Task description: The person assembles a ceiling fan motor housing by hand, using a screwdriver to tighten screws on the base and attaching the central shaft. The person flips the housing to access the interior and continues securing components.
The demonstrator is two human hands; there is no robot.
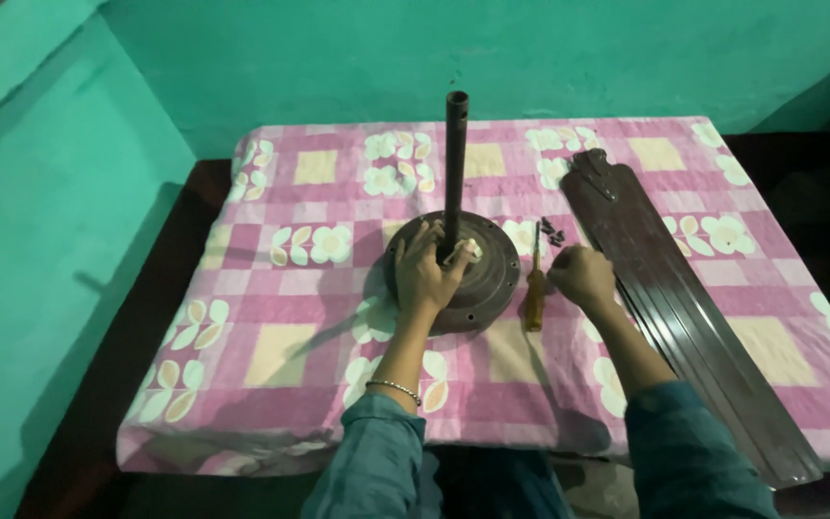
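Teal-walled worktop [271,288]: my left hand [425,274] presses flat, fingers spread, on the fan motor [477,284]; right hand [583,277] fisted beside the screwdriver [534,298]. Tall rod [455,163] could tip the motor.

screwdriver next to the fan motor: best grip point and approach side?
Probably the amber handle of the screwdriver, which is its thick end and points toward the person. Come from above on the right: the right hand is beside it, while the motor housing, with the left hand on it, crowds the left side.
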